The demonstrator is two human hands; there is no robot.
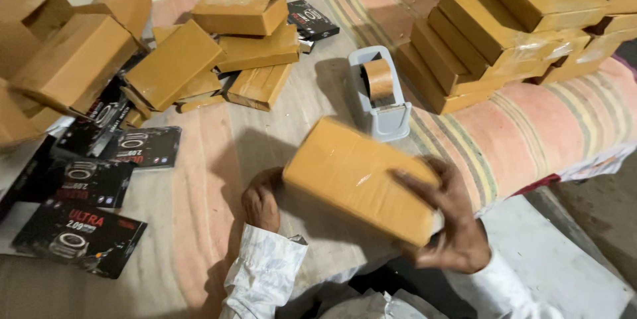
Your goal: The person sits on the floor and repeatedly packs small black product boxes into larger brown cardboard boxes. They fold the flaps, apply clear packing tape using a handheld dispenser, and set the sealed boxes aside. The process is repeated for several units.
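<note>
We work on a striped bedsheet (531,126) spread over a bed. Low in the frame's centre, our right hand (451,226) grips a tape-wrapped brown carton (358,176) while our left hand (260,203) steadies its other end. Taping looks finished; setting it down needs room by the stacked cartons (504,33), upper right.

Cardboard, tape, printed card and woven cloth

The brown box (358,176) is cardboard wrapped in clear glossy tape that catches the light, as are the stacked boxes (504,33) at the far right edge of the bed; the loose boxes (172,63) toward the far left corner look matt and mostly bare. The tape dispenser (381,93) is smooth grey plastic holding a shiny brown tape roll. The black cartons (79,236) are glossy printed card. The bed cover (199,186) is soft woven cloth, faded and striped. The sleeves (265,272) are thin white cloth, creased.
</note>
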